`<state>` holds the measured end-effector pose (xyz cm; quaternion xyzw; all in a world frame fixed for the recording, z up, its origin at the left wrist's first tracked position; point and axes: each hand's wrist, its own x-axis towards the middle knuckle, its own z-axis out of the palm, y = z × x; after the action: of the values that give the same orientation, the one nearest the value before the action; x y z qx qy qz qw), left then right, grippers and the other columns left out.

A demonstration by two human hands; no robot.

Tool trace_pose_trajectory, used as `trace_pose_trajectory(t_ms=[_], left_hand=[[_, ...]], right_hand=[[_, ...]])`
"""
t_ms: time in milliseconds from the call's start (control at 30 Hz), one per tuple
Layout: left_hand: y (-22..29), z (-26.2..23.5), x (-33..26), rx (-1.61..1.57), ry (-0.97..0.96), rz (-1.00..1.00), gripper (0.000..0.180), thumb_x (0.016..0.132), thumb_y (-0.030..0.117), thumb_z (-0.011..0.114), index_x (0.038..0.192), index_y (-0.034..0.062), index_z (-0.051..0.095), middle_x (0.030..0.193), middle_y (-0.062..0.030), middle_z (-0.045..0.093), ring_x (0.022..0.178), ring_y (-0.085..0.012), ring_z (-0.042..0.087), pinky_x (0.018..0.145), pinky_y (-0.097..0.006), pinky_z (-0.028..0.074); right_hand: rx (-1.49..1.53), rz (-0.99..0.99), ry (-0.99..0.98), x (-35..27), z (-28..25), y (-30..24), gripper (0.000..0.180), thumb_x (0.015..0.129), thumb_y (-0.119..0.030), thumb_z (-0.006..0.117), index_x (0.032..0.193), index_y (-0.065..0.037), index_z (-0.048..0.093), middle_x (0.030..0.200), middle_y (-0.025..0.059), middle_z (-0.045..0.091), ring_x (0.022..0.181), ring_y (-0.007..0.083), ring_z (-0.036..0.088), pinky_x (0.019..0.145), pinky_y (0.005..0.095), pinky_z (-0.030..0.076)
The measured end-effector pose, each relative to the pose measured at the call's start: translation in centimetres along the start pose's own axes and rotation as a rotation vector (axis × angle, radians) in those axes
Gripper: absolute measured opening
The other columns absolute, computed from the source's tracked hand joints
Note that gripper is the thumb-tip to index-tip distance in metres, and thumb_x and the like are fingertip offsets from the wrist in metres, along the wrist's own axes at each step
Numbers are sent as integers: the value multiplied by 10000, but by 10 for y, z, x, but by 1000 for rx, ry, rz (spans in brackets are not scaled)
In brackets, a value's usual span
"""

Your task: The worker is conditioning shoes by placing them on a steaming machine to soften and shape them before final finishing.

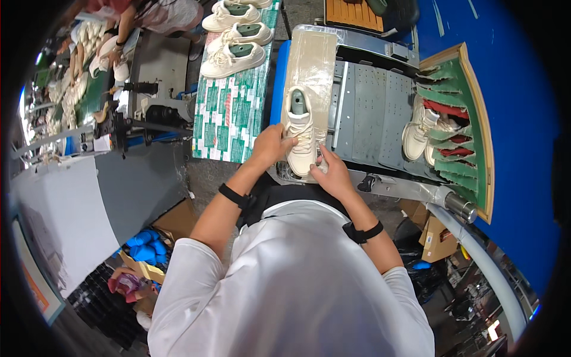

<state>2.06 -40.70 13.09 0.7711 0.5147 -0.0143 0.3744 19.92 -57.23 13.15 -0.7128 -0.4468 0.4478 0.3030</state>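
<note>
A cream lace-up sneaker (302, 156) lies toe toward me on a worktop covered with tan sheet and clear film (315, 62). A grey-green insert fills its opening. My left hand (273, 144) is closed on the sneaker's left side, its thumb across the edge of the laces. At the toe's right side, my right hand (334, 174) has its thumb and bent forefinger against the shoe. Its other fingers are partly hidden. Black bands circle both wrists.
Left of the worktop, several similar sneakers (233, 59) stand on a green-and-white patterned surface (229, 119). To the right, a grey segmented conveyor (372, 113) meets a wood-framed opening with green strips (461, 134); shoes (418, 132) sit there. A metal rail (410, 189) runs nearby. People work at far left.
</note>
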Motion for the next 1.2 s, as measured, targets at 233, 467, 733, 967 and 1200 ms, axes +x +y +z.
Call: trace_pose_trajectory(t_ms=[233,467,733,967,1200], left_hand=[[2,-45,26,-1334,-402,-7,283,1047,265,679,1192,26,724,1159,-98,761,926,-252,750,857,-442,619],[-5,-55,87,-449,-28,442,818,865,266,880,1574,45,536,1599,-192,546,1460,-318,552,1214,-439,447],[4,-36,82,-272,14,416,683,753,301,953,1339,40,718,1383,-227,691,1298,-402,656,1130,-421,506],[-1,-31,79,-191,27,373,741,797,331,934,1434,64,667,1583,-210,563,1445,-382,558,1212,-425,444],[8,-21,73,-167,83,378,741,801,328,926,1432,50,654,1572,-249,549,1453,-404,543,1222,-438,432]], right_hand=[[-66,-62,-5,-10,-6,-28,777,885,-239,793,1546,62,516,1220,184,688,1135,359,680,1022,413,525],[-490,-475,11,29,9,-50,825,830,-216,804,1540,74,499,1194,209,656,1121,363,634,1002,453,481],[-209,-364,6,33,30,-59,815,814,-217,817,1501,106,522,1137,198,675,1096,361,660,1012,436,511],[-31,-301,-156,2,16,-64,788,822,-248,816,1487,85,555,1112,213,694,1040,381,688,964,442,543],[-440,-409,118,25,-7,-32,820,820,-239,800,1507,112,521,1128,242,669,1027,400,656,955,478,506]])
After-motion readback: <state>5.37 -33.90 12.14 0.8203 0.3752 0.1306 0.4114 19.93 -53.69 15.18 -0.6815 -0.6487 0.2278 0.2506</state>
